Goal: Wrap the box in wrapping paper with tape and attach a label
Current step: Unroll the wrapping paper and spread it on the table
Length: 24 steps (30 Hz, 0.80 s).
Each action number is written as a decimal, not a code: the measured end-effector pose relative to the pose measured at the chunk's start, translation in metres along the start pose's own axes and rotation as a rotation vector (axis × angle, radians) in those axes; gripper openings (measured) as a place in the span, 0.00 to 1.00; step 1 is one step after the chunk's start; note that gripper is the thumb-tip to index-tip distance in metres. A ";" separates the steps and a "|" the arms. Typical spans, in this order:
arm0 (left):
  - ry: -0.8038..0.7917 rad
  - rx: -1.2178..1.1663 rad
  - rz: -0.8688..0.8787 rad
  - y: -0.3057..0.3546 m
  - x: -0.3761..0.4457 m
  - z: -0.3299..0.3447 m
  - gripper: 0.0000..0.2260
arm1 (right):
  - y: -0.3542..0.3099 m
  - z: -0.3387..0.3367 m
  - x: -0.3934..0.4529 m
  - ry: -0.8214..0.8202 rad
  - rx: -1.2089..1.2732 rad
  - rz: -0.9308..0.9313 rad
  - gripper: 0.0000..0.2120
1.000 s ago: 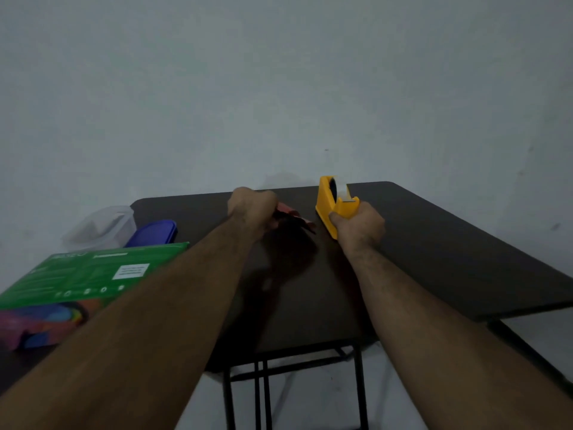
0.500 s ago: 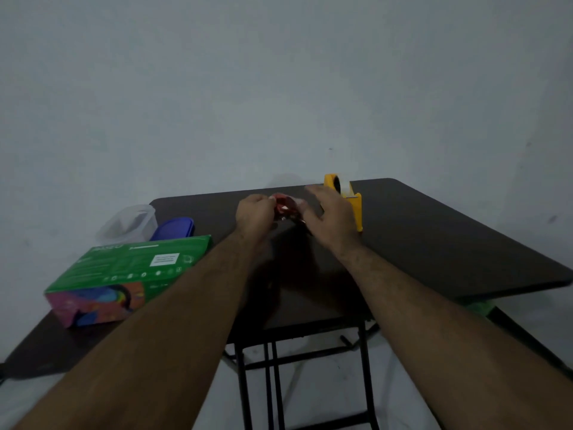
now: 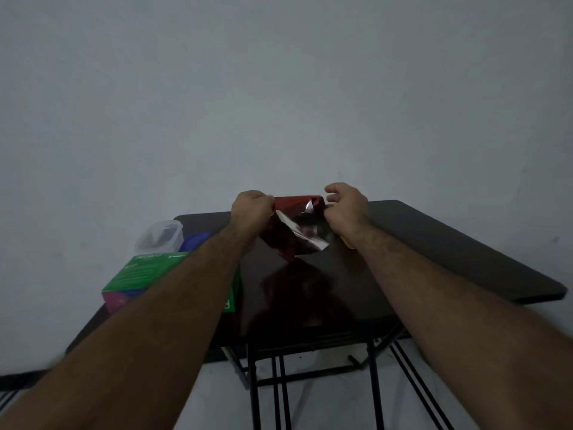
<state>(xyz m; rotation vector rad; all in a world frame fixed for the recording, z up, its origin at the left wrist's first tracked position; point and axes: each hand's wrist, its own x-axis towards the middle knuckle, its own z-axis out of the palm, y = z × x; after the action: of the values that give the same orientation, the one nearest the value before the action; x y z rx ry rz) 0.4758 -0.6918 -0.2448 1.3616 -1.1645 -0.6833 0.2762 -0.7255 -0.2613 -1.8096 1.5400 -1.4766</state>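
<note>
A folded sheet of shiny red wrapping paper point(image 3: 294, 231) hangs in the air above the dark table point(image 3: 434, 252), partly unfolded with its silvery underside showing. My left hand point(image 3: 251, 209) grips its upper left edge. My right hand point(image 3: 345, 209) pinches the upper right edge, the other fingers loosely curled. The green box point(image 3: 139, 274) with a colourful side lies on the table's left part, partly hidden by my left forearm. Only a sliver of the yellow tape dispenser point(image 3: 346, 243) shows under my right wrist.
A clear plastic container point(image 3: 159, 237) and a blue lid point(image 3: 193, 240) sit at the table's back left, behind the green box. The table stands against a pale wall on black metal legs point(image 3: 279, 377). Its near edge runs just above the legs.
My right hand has let go of the tape dispenser and taken hold of the red paper. Both hands have lifted the paper off the table and begun spreading it. The view has tilted.
</note>
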 end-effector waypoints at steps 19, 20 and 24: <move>-0.091 -0.827 -0.322 0.028 -0.023 -0.037 0.22 | -0.018 -0.004 -0.019 0.258 -0.398 -0.650 0.31; -0.094 -0.834 -0.350 0.027 -0.024 -0.037 0.23 | -0.016 -0.004 -0.018 0.214 -0.355 -0.751 0.25; -0.074 -0.750 -0.419 0.023 -0.024 -0.034 0.18 | -0.025 -0.007 -0.025 -0.109 -0.257 -0.829 0.10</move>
<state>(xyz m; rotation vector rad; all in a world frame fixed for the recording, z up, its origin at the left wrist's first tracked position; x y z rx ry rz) 0.4930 -0.6530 -0.2224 0.9280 -0.5627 -1.3214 0.2861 -0.6925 -0.2511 -2.8429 0.9810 -1.4783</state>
